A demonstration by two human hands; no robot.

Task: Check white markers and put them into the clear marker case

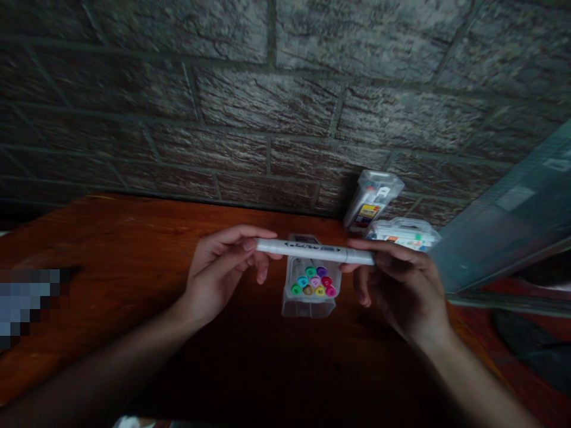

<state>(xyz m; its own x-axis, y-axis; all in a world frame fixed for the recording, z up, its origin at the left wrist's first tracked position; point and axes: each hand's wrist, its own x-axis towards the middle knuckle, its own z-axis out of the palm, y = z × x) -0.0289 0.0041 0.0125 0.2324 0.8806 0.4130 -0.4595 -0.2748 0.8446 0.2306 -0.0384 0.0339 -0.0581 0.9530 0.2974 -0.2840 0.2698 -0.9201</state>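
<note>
A white marker pen (312,249) with dark printing along its barrel lies level between my two hands, raised above the table. My left hand (223,270) pinches its left end between thumb and fingers. At the other end, my right hand (401,285) grips the marker in the same way. Just below and behind it rests an opened clear plastic case (308,307), with several markers (316,282) inside. Their round cap ends face me in green, blue, purple, pink, red, yellow and brown. The marker and my fingers cover part of the case's far side.
Against the grey brick wall (267,107), a clear marker case (370,199) stands upright on the brown wooden table (147,238). Another clear case (404,233) with a handle is beside it. A glass panel (513,208) borders the table's right. A pixelated patch covers something at far left.
</note>
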